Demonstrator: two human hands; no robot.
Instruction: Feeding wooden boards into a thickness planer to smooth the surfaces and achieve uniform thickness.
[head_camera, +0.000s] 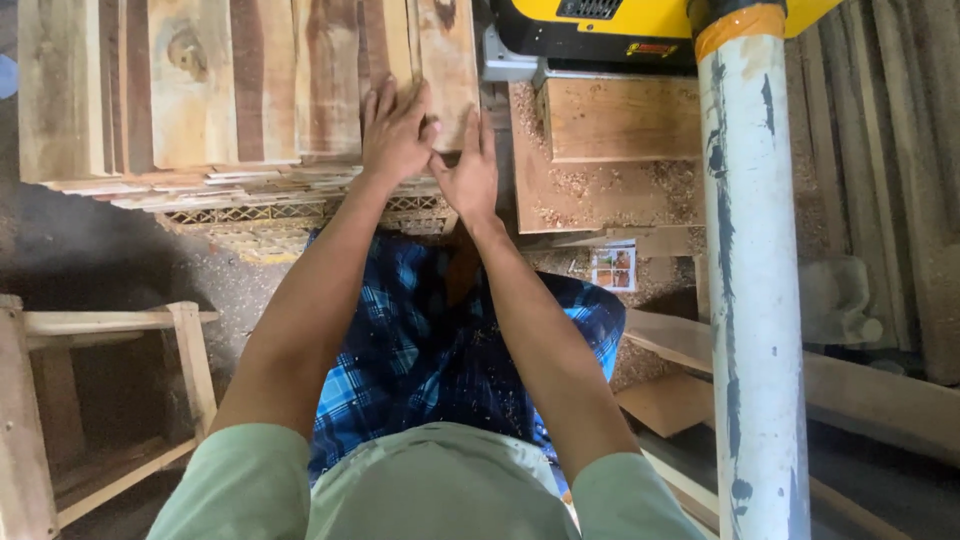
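Both hands rest on a stack of wooden boards (240, 90) ahead of the person; the left hand (395, 130) lies flat, fingers spread, on the rightmost board (447, 50); the right hand (468, 175) presses open-palmed against that board's near end, gripping nothing; a yellow planer (610, 30) stands just right, sawdust (600, 190) below it.

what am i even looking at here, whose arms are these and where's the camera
The single picture comes from a camera worn on a person's head, looking down, so the arms are that person's own. The left hand and right hand lie flat, fingers spread, on the near end of a stack of wooden boards; neither grips anything. Right of the stack stands a yellow and black machine with a board and wood shavings below it. A white pipe runs down the right side, and a wooden frame stands lower left.
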